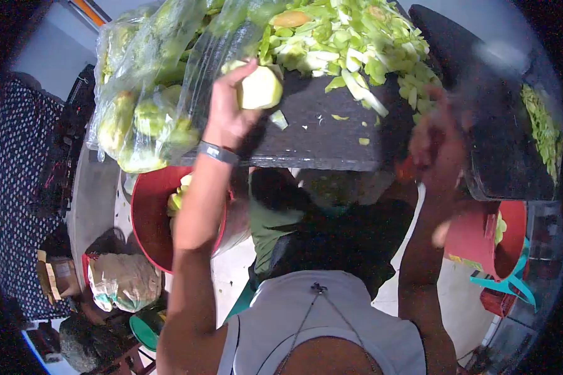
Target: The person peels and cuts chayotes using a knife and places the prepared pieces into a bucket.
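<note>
My left hand (230, 103), with a band on its wrist, is closed around a peeled pale green vegetable (260, 88) with a flat cut face. It is raised over the dark board (306, 140) near the board's front edge. My right hand (433, 140) is at the board's right end, in shadow and smeared by motion. Its fingers and anything they hold cannot be made out; a small reddish patch shows beside it. Beyond both hands lies a heap of green and white peelings (350, 47), and a few small scraps are on the board.
A clear plastic bag (147, 112) of green vegetables lies at the left. Below it stands a red bucket (142, 222) with pale pieces inside. Another red bucket (475, 240) stands at the right, under a dark surface (500, 150) with shredded greens (540, 128).
</note>
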